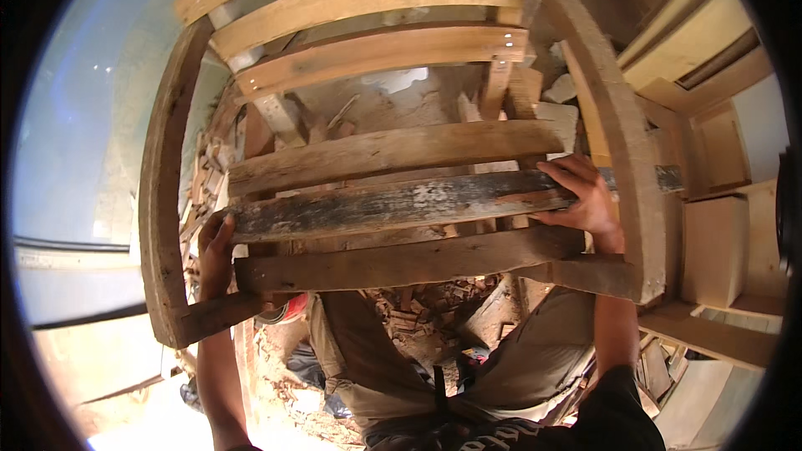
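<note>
A dark weathered wooden board with worn black paint lies crosswise over the seat of a wooden slatted chair frame. My left hand is closed around its left end, thumb on top. At the other end my right hand grips the same board, fingers over its upper face. Two brown seat slats, a rear slat and a front slat, run along either side of it. The chair's left armrest and right armrest flank my hands. Lighter back slats rise beyond the seat.
Wood scraps litter the floor between my knees. More offcuts pile up beyond the left armrest. Wooden cabinet parts stand on the right, and a pale blue-grey panel fills the left side.
</note>
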### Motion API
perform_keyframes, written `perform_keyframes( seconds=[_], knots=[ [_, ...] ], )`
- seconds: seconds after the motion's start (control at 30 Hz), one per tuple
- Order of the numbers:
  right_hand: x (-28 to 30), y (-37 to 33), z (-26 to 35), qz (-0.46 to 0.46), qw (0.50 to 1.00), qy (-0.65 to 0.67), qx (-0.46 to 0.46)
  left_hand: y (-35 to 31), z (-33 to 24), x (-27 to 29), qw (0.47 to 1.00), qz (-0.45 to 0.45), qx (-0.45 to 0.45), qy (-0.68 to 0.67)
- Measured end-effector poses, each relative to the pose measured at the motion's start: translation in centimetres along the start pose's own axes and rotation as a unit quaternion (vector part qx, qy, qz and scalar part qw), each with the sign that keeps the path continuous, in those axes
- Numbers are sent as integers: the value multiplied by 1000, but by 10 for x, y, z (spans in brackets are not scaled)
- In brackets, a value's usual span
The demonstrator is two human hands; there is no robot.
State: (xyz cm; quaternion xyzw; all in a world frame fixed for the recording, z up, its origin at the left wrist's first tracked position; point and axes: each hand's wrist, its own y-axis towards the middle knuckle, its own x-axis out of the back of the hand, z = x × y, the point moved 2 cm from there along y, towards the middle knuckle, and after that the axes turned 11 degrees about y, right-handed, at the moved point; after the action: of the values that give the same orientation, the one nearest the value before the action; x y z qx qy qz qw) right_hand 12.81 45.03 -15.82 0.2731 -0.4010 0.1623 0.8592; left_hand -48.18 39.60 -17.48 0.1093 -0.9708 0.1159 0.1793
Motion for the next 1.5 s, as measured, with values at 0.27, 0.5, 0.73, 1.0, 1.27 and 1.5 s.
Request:
perform_keyframes(
  seconds=[0.27, 0.5, 0.73, 1.0, 1.27, 1.5],
  knots=[
    [-7, -13, -6, -27, 999, -34, -16, 7, -12, -3, 1000, 9, 4, 16],
    [-14, -15, -9, -21, 999, -30, -16, 5, 3, 0, 998, -10, 8, -55],
    [-12, -19, -11, -23, 997, -71, -10, 5, -12, -9, 998, 2, 22, -56],
    [-9, 5, 0, -2, 1000, -27, -3, 21, 60, 38, 998, -26, 20, 62],
    [1, -15, -5, -58, 997, -48, -11, 15, 3, -7, 998, 46, -13, 40],
    [-14, -13, -2, -55, 994, -74, -63, 7, -9, 6, 998, 43, 4, 45]
  ],
)
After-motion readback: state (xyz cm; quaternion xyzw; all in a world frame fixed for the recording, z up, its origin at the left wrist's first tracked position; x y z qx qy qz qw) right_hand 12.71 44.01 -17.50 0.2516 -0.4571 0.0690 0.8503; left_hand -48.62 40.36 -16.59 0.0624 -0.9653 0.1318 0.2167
